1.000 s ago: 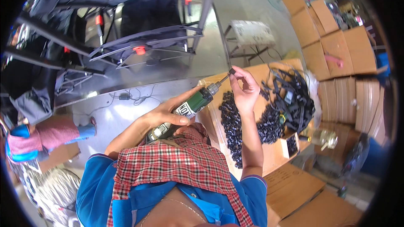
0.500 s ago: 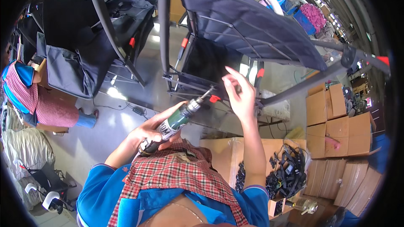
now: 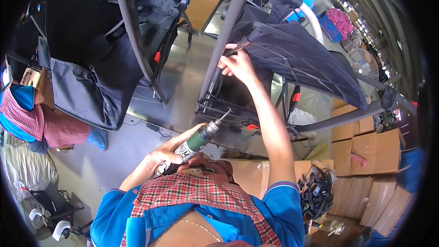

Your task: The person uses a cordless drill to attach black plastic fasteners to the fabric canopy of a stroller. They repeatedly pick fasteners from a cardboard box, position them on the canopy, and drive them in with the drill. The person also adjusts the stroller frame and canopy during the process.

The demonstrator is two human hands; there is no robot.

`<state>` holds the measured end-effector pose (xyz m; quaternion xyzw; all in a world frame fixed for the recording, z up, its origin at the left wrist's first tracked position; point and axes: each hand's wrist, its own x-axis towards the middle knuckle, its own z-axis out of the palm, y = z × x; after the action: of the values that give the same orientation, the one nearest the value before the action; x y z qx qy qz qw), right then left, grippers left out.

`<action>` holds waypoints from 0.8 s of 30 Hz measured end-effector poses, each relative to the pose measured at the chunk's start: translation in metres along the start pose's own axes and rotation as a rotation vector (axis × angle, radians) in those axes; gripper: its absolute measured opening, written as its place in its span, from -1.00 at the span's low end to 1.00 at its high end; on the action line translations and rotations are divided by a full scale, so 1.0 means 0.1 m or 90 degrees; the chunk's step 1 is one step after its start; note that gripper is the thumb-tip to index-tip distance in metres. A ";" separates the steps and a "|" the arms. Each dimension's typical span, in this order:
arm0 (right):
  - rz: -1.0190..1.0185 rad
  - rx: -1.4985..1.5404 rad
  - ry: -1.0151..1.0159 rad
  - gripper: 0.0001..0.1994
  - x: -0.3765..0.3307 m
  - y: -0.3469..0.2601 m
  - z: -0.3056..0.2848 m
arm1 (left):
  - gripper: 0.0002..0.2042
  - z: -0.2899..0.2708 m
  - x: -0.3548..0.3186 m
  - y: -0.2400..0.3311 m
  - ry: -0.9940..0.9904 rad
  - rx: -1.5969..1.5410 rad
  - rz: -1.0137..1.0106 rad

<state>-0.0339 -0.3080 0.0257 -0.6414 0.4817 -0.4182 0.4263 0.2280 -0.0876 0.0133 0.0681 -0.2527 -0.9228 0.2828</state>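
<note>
Well, the drill (image 3: 195,142) sat in my left hand (image 3: 165,154) while my right hand (image 3: 238,67) was up at the dark-grey frame (image 3: 232,18)

My left fingers were wrapped around the green drill body, near me and just beyond my checked apron (image 3: 187,184), with the bit (image 3: 223,116) pointing toward the far right. My right arm was stretched forward, its fingers bent at a tube of the frame, close to the edge of a dark fabric panel (image 3: 306,59); I could not tell whether they were closed on anything. A red clip (image 3: 252,127) showed low on the frame, right of the bit. At the left edge was a co-worker (image 3: 64,130). Tangled black straps (image 3: 315,194) lay on the near right, with cardboard boxes (image 3: 364,151) farther right
</note>
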 end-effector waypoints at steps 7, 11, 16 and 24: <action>0.131 -0.474 0.082 -0.36 -0.01 0.05 -0.05 | 0.13 -0.04 0.21 0.01 -0.026 0.024 -0.015; 0.130 -0.362 0.132 -0.45 0.17 0.22 0.01 | 0.11 0.05 0.40 0.04 -0.025 0.082 -0.005; -0.034 -0.559 0.182 -0.66 -0.10 0.30 0.13 | 0.08 0.05 0.57 0.03 0.049 0.133 0.077; -0.425 -0.458 0.334 -0.81 -0.05 0.51 0.06 | -0.01 0.16 1.21 0.16 0.296 0.360 0.215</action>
<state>-0.0430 -0.3112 -0.0252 -0.7387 0.4547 -0.4854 -0.1098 0.1305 -0.1596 0.0375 0.3078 -0.4333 -0.7174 0.4504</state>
